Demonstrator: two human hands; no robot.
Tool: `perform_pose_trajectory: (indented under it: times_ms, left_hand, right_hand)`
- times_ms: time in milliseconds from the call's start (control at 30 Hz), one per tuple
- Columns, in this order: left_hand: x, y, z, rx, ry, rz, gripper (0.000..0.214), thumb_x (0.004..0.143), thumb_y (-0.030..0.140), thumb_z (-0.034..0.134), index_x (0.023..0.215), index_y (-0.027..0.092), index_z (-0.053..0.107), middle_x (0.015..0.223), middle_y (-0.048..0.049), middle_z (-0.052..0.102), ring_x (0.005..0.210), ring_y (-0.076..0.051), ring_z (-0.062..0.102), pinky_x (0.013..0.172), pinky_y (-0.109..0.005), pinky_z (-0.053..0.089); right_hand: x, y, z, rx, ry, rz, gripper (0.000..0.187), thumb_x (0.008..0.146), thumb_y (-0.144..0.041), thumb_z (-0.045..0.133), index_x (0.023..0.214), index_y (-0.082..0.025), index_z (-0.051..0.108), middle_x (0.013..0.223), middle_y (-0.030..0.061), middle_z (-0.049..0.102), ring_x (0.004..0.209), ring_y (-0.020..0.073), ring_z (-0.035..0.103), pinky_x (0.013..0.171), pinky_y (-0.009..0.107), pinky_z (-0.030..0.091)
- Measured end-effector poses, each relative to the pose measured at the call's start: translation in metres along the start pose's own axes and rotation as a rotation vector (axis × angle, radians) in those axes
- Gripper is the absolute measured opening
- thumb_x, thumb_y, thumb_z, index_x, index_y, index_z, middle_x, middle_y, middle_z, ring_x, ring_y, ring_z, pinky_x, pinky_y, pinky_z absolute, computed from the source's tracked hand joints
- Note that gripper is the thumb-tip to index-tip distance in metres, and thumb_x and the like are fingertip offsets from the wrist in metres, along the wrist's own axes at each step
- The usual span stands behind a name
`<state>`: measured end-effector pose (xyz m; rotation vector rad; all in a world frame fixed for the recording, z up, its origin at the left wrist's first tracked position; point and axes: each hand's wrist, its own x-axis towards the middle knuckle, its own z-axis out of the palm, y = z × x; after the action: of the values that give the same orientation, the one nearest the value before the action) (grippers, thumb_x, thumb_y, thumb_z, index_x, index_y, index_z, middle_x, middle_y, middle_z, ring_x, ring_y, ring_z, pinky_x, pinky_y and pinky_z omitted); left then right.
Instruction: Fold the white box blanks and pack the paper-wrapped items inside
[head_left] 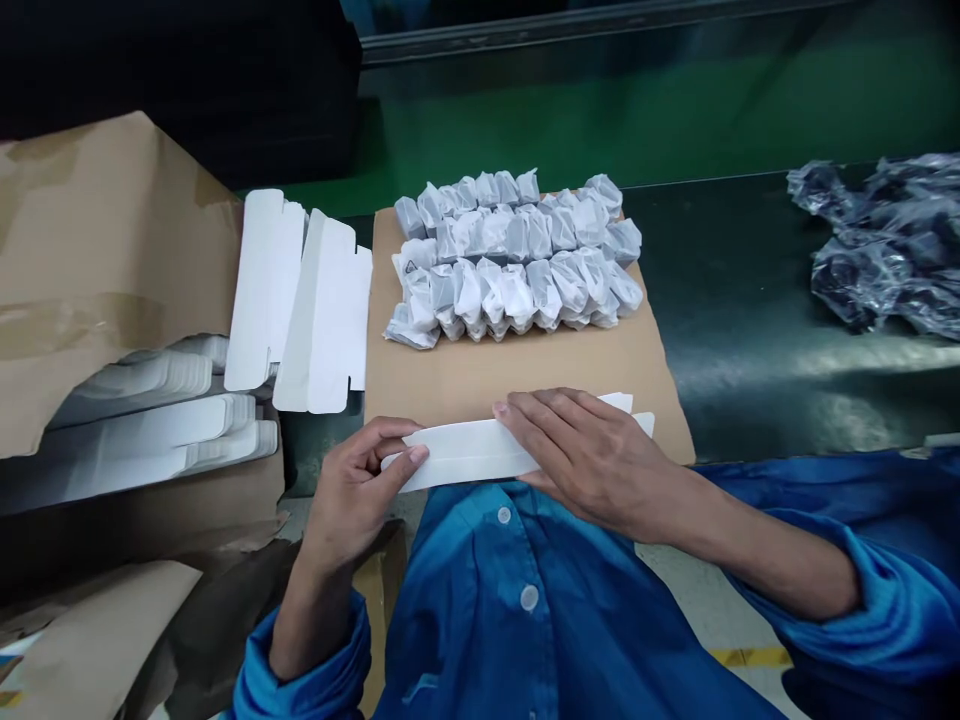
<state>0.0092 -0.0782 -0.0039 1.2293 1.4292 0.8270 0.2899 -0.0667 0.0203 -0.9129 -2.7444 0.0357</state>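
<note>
A long white folding carton, flattened or partly folded, lies crosswise between my hands at the near edge of a brown cardboard sheet. My left hand pinches its left end between thumb and fingers. Over its right part rests my right hand, fingers together on top and the thumb hidden beneath. White flaps stick out past the right hand. Beyond the carton, rows of small items in whitish wrapping stand close together on the sheet.
Flat white carton blanks lie in stacks left of the sheet. An open cardboard box at the far left holds more blanks. Clear plastic-wrapped dark items lie on the dark green table at right.
</note>
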Motion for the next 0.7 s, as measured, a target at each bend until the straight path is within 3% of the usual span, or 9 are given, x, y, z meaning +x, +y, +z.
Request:
perform_pose_trajectory:
  times_ms: [67,200,333,433,567,700]
  left_hand:
    - [0.000,-0.001,0.003,-0.030,-0.012,0.000,0.025,0.078,0.038,0.077,0.089,0.017,0.069,0.062,0.0014,0.066,0.054,-0.011,0.058,0.049,-0.018,0.043]
    - [0.003,-0.002,0.008,-0.290,-0.174,-0.069,0.030,0.076,0.042,0.078,0.087,0.017,0.065,0.056,0.0029,0.063,0.042,-0.009,0.053,0.040,-0.017,0.040]
    - [0.005,0.001,0.011,-0.364,-0.174,-0.104,0.030,0.075,0.037,0.080,0.093,0.018,0.067,0.059,0.0030,0.065,0.042,-0.008,0.054,0.039,-0.016,0.042]
    - [0.005,0.007,0.014,-0.200,-0.133,-0.026,0.023,0.076,0.030,0.078,0.093,0.017,0.070,0.063,0.0015,0.068,0.049,-0.009,0.060,0.044,-0.016,0.045]
    - [0.005,0.011,0.019,0.083,0.054,0.119,0.011,0.075,0.022,0.075,0.085,0.017,0.073,0.072,-0.0003,0.073,0.061,-0.011,0.065,0.052,-0.016,0.048]
    - [0.006,0.007,0.015,0.215,0.125,0.149,0.005,0.077,0.017,0.069,0.078,0.019,0.074,0.071,0.0009,0.073,0.057,-0.009,0.061,0.050,-0.017,0.044]
  right_hand:
    - [-0.002,0.001,0.000,0.015,0.002,-0.004,0.052,0.101,-0.031,0.047,0.143,0.000,0.044,0.134,0.0247,0.061,0.121,0.0332,0.058,0.100,0.048,0.050]
    - [-0.007,0.009,0.004,0.228,-0.061,0.050,0.063,0.098,-0.041,0.053,0.149,-0.007,0.037,0.145,0.0193,0.054,0.133,0.0307,0.051,0.106,0.048,0.047]
    - [-0.010,0.018,0.009,0.362,-0.139,0.118,0.075,0.094,-0.048,0.059,0.155,-0.016,0.028,0.153,0.0137,0.047,0.139,0.0285,0.046,0.108,0.048,0.046]
    - [-0.009,0.016,0.009,0.240,-0.106,0.090,0.067,0.097,-0.043,0.056,0.151,-0.010,0.033,0.148,0.0177,0.051,0.135,0.0304,0.049,0.107,0.049,0.047]
    - [-0.007,0.001,0.007,-0.114,-0.011,0.028,0.052,0.099,-0.025,0.052,0.143,0.000,0.044,0.136,0.0264,0.059,0.122,0.0347,0.059,0.099,0.049,0.051]
    - [-0.009,-0.011,0.003,-0.279,0.087,-0.030,0.037,0.095,-0.013,0.052,0.130,0.001,0.056,0.118,0.0227,0.070,0.105,0.0326,0.069,0.086,0.044,0.057]
